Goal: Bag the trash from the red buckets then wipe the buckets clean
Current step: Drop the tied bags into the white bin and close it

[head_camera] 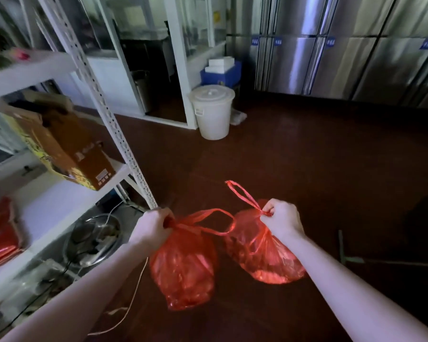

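Two full red plastic trash bags hang above the dark red floor. My left hand (153, 227) grips the gathered neck of the left bag (183, 270), whose handle loop trails to the right. My right hand (283, 222) pinches the tied handles of the right bag (262, 257), and one loop of that bag sticks up and to the left. The two bags hang side by side and almost touch. No red bucket is in view.
A white metal shelf rack (114, 124) stands at the left with a cardboard box (67, 144) and a steel bowl (94, 240). A lidded white bucket (211, 112) stands ahead by a doorway. Steel fridge doors (344, 58) line the back right. A green-handled tool (351, 257) lies on the floor at right.
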Motion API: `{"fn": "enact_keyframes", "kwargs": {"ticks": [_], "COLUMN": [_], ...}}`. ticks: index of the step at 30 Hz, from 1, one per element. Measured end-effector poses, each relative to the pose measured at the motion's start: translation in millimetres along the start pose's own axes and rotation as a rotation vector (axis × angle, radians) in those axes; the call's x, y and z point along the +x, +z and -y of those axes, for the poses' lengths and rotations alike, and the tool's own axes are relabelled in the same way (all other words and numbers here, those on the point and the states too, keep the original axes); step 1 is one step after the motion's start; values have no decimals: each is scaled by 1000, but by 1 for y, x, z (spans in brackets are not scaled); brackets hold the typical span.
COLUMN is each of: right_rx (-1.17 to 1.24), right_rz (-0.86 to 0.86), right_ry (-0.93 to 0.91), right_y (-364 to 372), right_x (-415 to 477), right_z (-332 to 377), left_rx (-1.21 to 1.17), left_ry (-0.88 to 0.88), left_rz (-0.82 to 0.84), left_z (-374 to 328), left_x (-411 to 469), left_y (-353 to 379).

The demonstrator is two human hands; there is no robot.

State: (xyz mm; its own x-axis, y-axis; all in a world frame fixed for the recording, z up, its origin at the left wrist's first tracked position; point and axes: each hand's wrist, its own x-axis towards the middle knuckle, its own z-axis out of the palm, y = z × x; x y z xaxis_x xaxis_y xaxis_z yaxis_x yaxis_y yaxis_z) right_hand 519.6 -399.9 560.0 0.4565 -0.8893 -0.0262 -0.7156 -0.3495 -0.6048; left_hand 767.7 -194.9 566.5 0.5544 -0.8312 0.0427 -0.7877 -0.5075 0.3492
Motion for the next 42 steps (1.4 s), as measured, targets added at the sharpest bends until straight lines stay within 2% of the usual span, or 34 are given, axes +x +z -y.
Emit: {"fn": "enact_keyframes", "kwargs": {"ticks": [6, 14, 22, 35, 42], "right_rx": [-23, -191, -102, -58, -7], "right_rz": [-77, -53, -84, 2, -41], "right_ry": [105, 201, 288, 190, 194], "right_y": [6, 5, -15, -28, -39], "right_x": [118, 320, 518, 894, 1066], "right_z": [13, 30, 34, -5, -15], "left_rx": [-56, -107, -140, -111, -109], "left_ry": [48, 121, 178, 209, 184], "left_rz": [6, 86, 146, 139, 124], "left_z": [6, 11, -19, -89, -116], "left_x": [143, 382, 599, 963, 1127], "left_y": [8, 34, 45, 101, 131]}}
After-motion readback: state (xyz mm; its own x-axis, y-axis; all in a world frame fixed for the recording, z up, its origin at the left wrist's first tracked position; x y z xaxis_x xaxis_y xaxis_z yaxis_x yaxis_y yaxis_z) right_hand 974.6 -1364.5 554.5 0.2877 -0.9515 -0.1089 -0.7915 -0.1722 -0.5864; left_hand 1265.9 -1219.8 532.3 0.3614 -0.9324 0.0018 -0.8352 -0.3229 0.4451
